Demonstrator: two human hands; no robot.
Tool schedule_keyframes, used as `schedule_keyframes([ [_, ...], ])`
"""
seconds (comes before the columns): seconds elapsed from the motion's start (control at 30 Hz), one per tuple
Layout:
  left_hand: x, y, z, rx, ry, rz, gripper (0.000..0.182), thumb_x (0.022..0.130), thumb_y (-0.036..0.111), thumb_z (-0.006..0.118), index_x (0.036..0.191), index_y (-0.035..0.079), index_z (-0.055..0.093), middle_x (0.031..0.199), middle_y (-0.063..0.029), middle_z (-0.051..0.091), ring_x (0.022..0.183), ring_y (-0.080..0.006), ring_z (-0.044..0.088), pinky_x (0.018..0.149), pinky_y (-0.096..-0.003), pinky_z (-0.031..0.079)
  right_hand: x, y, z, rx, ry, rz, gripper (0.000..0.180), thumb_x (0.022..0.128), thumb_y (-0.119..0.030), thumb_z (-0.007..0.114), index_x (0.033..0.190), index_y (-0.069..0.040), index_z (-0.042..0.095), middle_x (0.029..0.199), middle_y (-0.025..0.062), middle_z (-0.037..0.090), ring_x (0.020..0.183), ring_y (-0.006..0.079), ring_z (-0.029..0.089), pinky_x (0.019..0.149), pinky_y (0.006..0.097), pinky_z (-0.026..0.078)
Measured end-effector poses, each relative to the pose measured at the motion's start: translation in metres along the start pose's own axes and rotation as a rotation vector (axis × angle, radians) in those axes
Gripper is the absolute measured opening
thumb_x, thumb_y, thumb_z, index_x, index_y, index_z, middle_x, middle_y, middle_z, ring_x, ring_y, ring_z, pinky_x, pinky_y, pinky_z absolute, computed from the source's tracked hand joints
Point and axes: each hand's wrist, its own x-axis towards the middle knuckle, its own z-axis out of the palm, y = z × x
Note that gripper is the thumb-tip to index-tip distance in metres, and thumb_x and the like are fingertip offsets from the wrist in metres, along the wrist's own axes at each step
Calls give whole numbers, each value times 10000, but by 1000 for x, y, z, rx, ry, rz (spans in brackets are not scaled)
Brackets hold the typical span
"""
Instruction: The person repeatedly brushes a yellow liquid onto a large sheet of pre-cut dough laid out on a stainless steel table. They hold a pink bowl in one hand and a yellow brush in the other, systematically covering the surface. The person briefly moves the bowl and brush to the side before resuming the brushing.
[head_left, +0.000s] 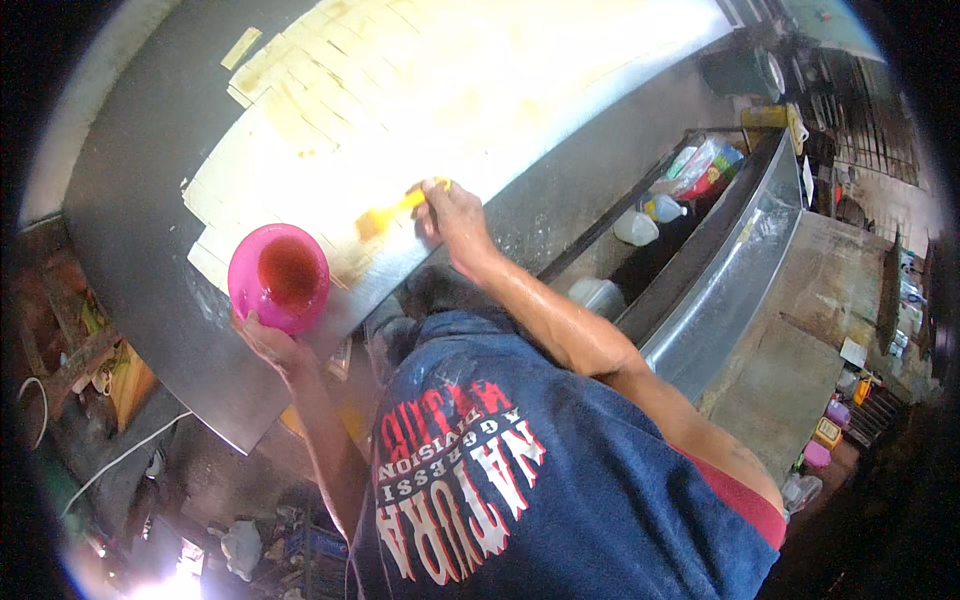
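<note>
In my left hand (268, 343) is a pink bowl (241, 264), tilted so that the reddish-orange liquid (289, 271) inside shows. My right hand (454, 217) grips the handle of a yellow pastry brush (409, 201). Its bristles, orange at the tip, rest on or just above the near edge of a pale sheet (285, 180), which looks like dough cut into strips. Glare washes out much of the sheet's middle, so its cuts cannot be made out there. Orange-brown smears mark parts of its surface.
The sheet lies on a dark metal worktable (142, 172). One loose pale strip (241, 49) sits beyond its far left edge. To the right, plastic bottles (664, 208) and bags (701, 169) stand by a metal-edged counter (720, 322). A white cable (120, 461) runs at lower left.
</note>
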Motion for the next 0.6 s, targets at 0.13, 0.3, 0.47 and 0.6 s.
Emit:
schedule_keyframes([
  [0.13, -7, -8, -5, -56, 17, -52, 476, 896, 252, 425, 1289, -11, 482, 1219, -147, 497, 1150, -273, 496, 1017, -411, 375, 35, -38, -52, -679, 207, -553, 279, 1020, -268, 478, 1031, -34, 630, 724, 58, 604, 657, 156, 583, 574, 324, 487],
  [0.3, -12, -4, -13, -133, 95, -116, 458, 883, 227, 451, 1282, 6, 490, 1236, -137, 503, 1172, -272, 495, 1028, -411, 374, 34, -71, -48, -1368, 24, -557, 181, 914, -201, 596, 1043, -78, 621, 904, 85, 642, 832, 269, 663, 671, 388, 553],
  [0.47, -18, 10, -19, -135, 118, -103, 445, 885, 228, 464, 1277, 20, 501, 1229, -130, 507, 1172, -272, 500, 1022, -411, 384, -31, 13, 45, -1047, -381, -731, 159, 852, -139, 560, 1000, -98, 603, 875, 114, 619, 841, 263, 667, 668, 419, 566],
  [0.6, -11, 4, -25, -48, 108, -45, 439, 894, 241, 470, 1262, 6, 508, 1223, -132, 499, 1174, -261, 497, 1010, -411, 396, 12, 16, 30, -1019, -40, -1053, 153, 853, -114, 570, 988, -60, 617, 869, 142, 619, 817, 307, 643, 687, 432, 545],
])
